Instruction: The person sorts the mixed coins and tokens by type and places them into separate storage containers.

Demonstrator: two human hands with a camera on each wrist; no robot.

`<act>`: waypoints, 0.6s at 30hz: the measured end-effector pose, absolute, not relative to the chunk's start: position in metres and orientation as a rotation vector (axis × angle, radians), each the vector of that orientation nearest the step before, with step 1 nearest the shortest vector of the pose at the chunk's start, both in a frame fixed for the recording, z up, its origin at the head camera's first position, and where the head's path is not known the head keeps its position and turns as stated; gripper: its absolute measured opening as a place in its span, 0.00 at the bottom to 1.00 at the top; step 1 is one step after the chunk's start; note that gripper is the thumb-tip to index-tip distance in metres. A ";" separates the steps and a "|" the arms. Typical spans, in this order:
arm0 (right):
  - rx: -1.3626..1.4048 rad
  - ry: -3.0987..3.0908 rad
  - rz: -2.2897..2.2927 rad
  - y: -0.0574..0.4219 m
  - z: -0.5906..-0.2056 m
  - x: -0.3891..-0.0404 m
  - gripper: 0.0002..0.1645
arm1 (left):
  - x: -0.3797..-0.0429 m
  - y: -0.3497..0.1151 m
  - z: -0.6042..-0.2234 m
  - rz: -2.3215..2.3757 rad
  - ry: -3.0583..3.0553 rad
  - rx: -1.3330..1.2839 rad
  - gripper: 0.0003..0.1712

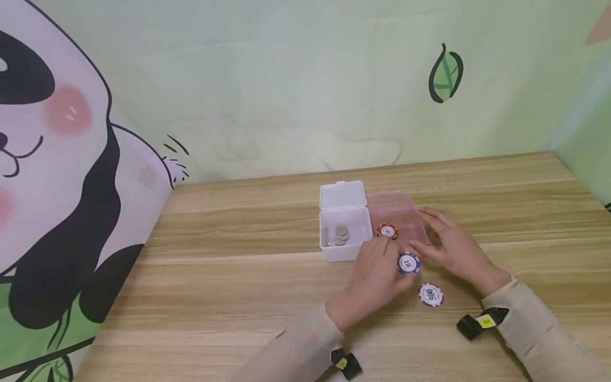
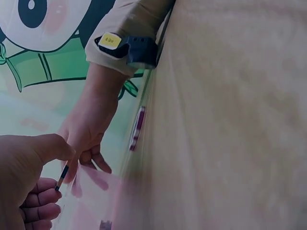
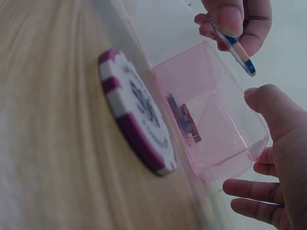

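My left hand (image 1: 377, 276) pinches a blue-and-white poker chip (image 1: 408, 263) marked 10 by its edge, close over the near side of a pink see-through box (image 3: 230, 115). My right hand (image 1: 455, 252) holds that box at its right side, the thumb near the front rim and the fingers around the side. Inside the pink box lies a red poker chip (image 1: 387, 231) marked 5; the right wrist view shows more than one chip on its bottom. On the table in front, a purple-and-white chip (image 1: 431, 294) marked 500 lies flat between the two forearms.
Left of the pink box, touching it, stands a white box (image 1: 346, 253) with its lid (image 1: 342, 195) open and several silver coins (image 1: 341, 232) inside. The wooden table (image 1: 238, 297) meets a printed wall (image 1: 286, 95) at the back.
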State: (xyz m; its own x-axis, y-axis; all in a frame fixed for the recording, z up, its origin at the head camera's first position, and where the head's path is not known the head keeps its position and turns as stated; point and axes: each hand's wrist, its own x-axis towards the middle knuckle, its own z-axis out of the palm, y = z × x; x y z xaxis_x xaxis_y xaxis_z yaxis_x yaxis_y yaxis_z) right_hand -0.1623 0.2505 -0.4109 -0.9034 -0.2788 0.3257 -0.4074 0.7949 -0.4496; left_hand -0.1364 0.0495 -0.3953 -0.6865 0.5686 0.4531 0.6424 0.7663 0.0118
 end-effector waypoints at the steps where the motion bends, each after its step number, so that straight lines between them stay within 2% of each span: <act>1: 0.535 -2.740 0.766 0.251 -0.411 -0.162 0.40 | -0.137 0.049 -0.395 -0.233 -2.530 -0.916 0.23; 18: 0.542 -2.752 0.769 0.251 -0.408 -0.161 0.40 | -0.159 0.044 -0.379 -0.227 -2.425 -0.869 0.24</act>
State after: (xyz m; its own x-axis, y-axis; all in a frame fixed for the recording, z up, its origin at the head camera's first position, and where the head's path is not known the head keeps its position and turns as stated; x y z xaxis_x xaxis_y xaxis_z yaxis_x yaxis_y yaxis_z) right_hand -0.1611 0.2513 -0.4081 -0.9042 -0.2868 0.3164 -0.4093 0.7936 -0.4502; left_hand -0.1589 0.0445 -0.3788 -0.6405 0.5364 0.5496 0.6290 0.7770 -0.0251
